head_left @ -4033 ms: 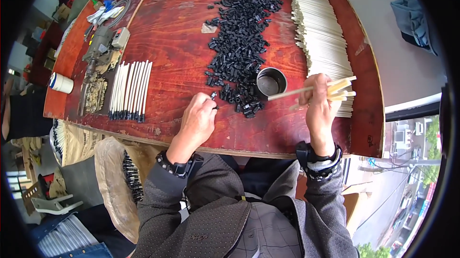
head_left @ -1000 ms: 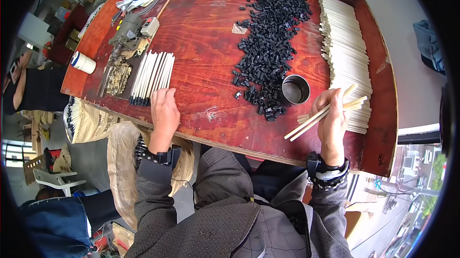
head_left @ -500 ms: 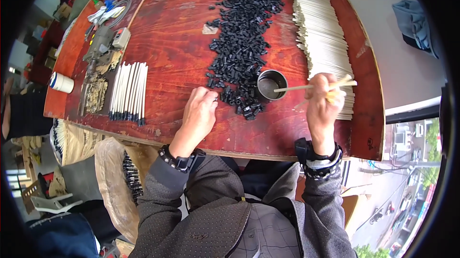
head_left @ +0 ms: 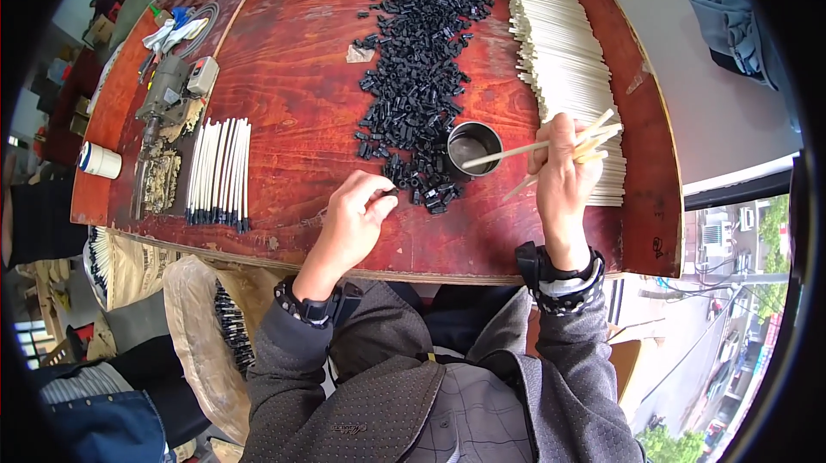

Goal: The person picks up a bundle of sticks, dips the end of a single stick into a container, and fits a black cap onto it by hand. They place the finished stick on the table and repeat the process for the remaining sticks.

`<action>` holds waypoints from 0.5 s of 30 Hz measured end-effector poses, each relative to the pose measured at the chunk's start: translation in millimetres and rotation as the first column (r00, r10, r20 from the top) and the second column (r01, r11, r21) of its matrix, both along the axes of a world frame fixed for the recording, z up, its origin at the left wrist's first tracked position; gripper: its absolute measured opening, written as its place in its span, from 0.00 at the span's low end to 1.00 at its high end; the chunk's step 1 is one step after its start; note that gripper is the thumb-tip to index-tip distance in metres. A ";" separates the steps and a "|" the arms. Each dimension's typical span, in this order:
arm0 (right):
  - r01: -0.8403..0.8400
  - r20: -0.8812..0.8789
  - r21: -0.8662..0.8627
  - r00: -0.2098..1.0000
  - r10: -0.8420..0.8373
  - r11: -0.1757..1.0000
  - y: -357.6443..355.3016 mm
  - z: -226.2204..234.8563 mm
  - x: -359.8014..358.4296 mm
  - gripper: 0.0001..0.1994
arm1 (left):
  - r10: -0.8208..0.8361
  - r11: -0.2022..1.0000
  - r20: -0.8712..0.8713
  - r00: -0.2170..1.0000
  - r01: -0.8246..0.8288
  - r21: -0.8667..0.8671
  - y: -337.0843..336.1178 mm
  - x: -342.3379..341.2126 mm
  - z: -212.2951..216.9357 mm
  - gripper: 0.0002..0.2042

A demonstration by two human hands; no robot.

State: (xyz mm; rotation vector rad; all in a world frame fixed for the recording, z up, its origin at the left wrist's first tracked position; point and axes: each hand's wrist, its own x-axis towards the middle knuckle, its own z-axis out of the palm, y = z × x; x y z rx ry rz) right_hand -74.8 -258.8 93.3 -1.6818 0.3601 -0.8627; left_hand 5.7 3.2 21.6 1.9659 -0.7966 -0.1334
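Observation:
My right hand (head_left: 568, 162) is closed around several pale thin sticks (head_left: 595, 138). One of them points left, its tip over the mouth of a round dark metal cup (head_left: 474, 133). My left hand (head_left: 353, 212) pinches a small black plastic cap (head_left: 390, 191) between thumb and fingers, at the near left edge of a long heap of such black caps (head_left: 415, 76). Beyond my right hand lies a wide stack of pale sticks (head_left: 564, 41). A row of sticks with black ends (head_left: 218, 172) rests on the left part of the table.
The red wooden table (head_left: 292, 58) has a raised rim (head_left: 641, 76) on the right. At its left are a motor-driven machine (head_left: 163, 101), a switch box (head_left: 203, 76), a white jar (head_left: 101, 160) and gloves (head_left: 175, 33). A plastic-wrapped bundle (head_left: 194, 325) stands below the front edge.
My left hand has turned slightly, and the black cap in its pinch now shows clearly. The stick in my right hand has tilted, its tip now over the cup. The whole view has shifted a little.

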 end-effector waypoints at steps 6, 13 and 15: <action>-0.123 0.010 0.307 0.992 0.126 0.944 26.1 9.6 -4.2 0.21 | -0.179 0.944 -0.468 0.865 0.017 -0.330 -14.3 -22.1 16.4 0.06; -0.174 -0.034 0.334 0.980 0.196 0.927 28.2 -1.6 -5.6 0.21 | -0.246 0.913 -0.549 0.799 0.000 -0.409 -18.8 -32.2 29.8 0.05; -0.130 -0.091 0.227 0.984 0.154 0.965 31.5 2.7 -8.3 0.21 | -0.251 0.914 -0.560 0.789 0.003 -0.405 -17.9 -33.8 29.3 0.05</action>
